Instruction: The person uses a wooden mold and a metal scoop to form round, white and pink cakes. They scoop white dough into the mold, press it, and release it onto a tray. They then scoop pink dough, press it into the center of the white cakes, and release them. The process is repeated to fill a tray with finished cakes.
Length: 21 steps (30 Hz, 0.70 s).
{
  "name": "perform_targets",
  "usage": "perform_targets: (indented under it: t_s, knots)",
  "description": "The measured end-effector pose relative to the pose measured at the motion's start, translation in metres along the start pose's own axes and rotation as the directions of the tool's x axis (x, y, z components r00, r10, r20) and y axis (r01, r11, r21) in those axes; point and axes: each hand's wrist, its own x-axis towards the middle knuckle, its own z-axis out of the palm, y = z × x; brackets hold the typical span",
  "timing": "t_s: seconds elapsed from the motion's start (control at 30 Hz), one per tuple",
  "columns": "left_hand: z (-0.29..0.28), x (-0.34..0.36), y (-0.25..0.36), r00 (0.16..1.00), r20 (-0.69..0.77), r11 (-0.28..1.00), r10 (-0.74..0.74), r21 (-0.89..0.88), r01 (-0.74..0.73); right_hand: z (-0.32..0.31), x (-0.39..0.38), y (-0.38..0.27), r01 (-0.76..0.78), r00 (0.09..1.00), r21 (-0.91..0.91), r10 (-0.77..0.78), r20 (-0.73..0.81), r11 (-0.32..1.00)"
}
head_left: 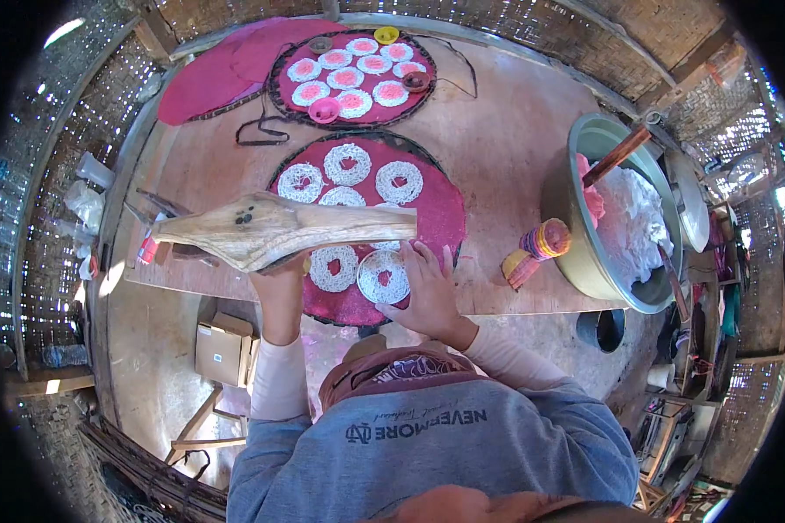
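Wooden tool [275,228] runs crosswise, longer end pointing right.

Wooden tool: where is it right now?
In the head view, the wooden tool is left of centre, its right end over the nearer magenta tray and the left hand partly hidden beneath it.

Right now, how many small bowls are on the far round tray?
4: yellow bowl at the far edge, grey bowl far left, brown bowl on the right, pink bowl near left; none seems hidden.
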Motion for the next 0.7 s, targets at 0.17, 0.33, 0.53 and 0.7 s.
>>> perform_targets:
  t_s: [0.17, 0.33, 0.53, 0.7]
  knots:
    - [-0.005, 0.002, 0.001, 1.0, 0.03, 0.998, 0.004, 0.056, -0.006, -0.044, 0.02, 0.033, 0.0, 0.998, 0.082, 0.006, -0.066, 0.997]
    - [-0.011, 0.011, -0.015, 0.999, 0.045, 0.998, -0.029, 0.052, 0.027, -0.052, 0.022, 0.063, -0.108, 0.991, -0.149, 0.095, -0.091, 0.983]
    - [0.009, 0.004, -0.006, 0.999, 0.032, 0.991, 0.02, 0.128, -0.024, -0.04, 0.018, 0.064, -0.081, 0.994, -0.146, 0.069, -0.087, 0.986]
    - [0.021, 0.006, -0.048, 0.892, 0.032, 0.858, 0.45, 0.262, -0.442, -0.082, 0.031, 0.056, 0.128, 0.91, 0.363, 0.036, -0.413, 0.923]
